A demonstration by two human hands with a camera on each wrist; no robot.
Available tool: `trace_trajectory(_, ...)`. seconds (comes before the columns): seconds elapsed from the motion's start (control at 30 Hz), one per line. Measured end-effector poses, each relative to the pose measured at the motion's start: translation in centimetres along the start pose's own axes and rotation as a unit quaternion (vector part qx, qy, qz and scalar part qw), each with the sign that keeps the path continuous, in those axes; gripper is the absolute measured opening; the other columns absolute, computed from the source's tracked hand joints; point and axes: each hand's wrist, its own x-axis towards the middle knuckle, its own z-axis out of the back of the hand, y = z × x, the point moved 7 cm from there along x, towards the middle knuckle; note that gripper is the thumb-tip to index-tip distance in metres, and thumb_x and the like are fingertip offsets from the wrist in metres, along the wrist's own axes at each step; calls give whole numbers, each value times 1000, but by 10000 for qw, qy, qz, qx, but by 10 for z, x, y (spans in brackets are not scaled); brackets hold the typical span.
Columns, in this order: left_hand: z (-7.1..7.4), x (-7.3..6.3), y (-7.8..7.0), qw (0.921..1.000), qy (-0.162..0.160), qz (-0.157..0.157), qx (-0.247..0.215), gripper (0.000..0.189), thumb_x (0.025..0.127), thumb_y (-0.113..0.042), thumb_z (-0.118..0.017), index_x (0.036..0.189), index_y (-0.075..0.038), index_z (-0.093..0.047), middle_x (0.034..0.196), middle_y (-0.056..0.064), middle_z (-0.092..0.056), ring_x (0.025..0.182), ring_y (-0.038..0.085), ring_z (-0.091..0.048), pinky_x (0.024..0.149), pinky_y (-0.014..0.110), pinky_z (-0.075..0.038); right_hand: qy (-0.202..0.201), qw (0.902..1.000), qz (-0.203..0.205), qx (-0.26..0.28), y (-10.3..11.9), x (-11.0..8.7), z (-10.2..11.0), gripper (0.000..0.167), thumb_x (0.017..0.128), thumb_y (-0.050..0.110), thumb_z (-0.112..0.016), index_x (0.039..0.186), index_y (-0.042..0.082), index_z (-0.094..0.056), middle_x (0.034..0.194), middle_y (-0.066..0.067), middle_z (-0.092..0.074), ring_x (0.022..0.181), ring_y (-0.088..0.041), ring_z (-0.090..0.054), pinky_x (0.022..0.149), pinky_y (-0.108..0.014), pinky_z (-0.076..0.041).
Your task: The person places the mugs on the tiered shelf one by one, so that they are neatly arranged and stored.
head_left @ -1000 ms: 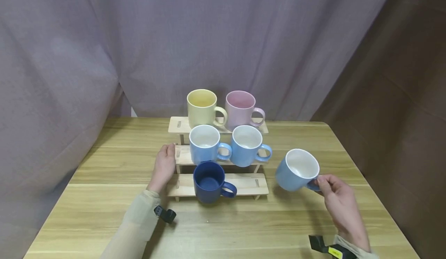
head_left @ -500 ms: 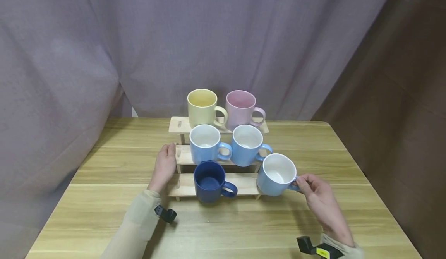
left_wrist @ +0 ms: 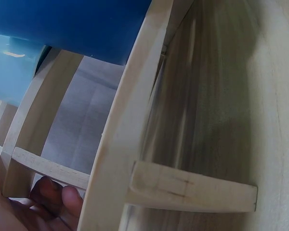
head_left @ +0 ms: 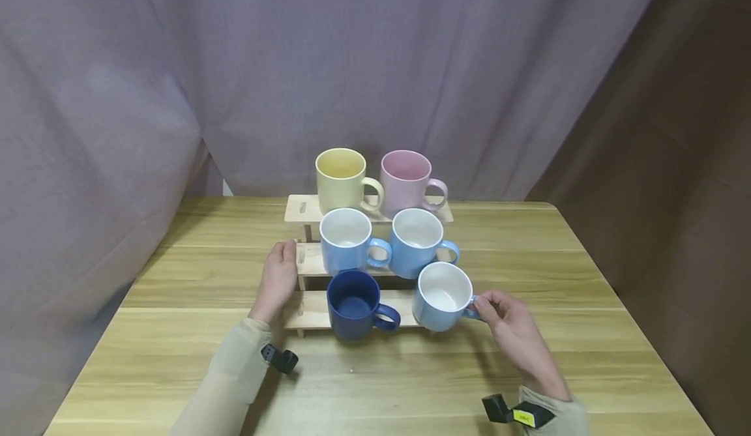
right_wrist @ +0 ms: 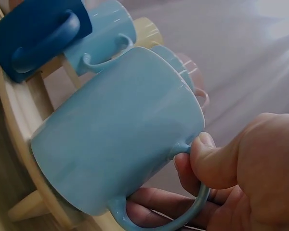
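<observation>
My right hand (head_left: 516,332) pinches the handle of a light blue mug (right_wrist: 120,130) with a white inside. That mug is upright at the right end of the lowest tier; whether its base touches the board I cannot tell. A three-tier wooden rack (head_left: 311,312) stands on the table, and my left hand (head_left: 278,278) holds its left side by the middle tier. Its curled fingers (left_wrist: 72,199) show beside the rack's frame in the left wrist view. To the left of the held mug sits a dark blue mug (head_left: 353,305) on the lowest tier.
Two more light blue mugs, one on the left (head_left: 345,244) and one on the right (head_left: 415,246), occupy the middle tier. On the top tier are a yellow mug (head_left: 340,185) and a pink mug (head_left: 405,185). A grey curtain (head_left: 375,64) hangs behind the wooden table (head_left: 176,332).
The light blue mug in my right hand has moved left, from beside the rack to the right end of the lowest tier. My left hand has stayed on the rack.
</observation>
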Motion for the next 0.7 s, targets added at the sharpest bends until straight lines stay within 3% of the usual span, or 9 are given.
trace_trajectory(0.23, -1, 1, 0, 10000, 17, 10, 19, 52, 106, -42, -25, 111, 2, -53, 83, 10, -45, 73, 23, -44, 62, 34, -41, 100, 9999, -70, 62, -3, 4, -7, 30, 104, 26, -47, 103, 0, -62, 105, -11, -64, 104, -25, -54, 90, -41, -39)
trace_trajectory(0.5, 0, 1, 0, 10000, -26, -15, 37, 52, 106, -42, -26, 108, 1, -53, 82, 9, -45, 72, 22, -44, 61, 33, -41, 139, 9997, 95, 155, -2, 6, -10, 26, 103, 22, -47, 102, 0, -62, 102, -11, -65, 104, -26, -55, 95, -49, -39)
trace_trajectory(0.7, 0, 0, 1, 10000, -18, -5, 5, 50, 106, -42, -26, 107, 0, -53, 82, 10, -44, 71, 23, -44, 61, 34, -42, 172, 9992, 205, 288, -3, 6, -13, 22, 103, 16, -48, 100, -1, -62, 100, -12, -65, 102, -26, -57, 96, -46, -40)
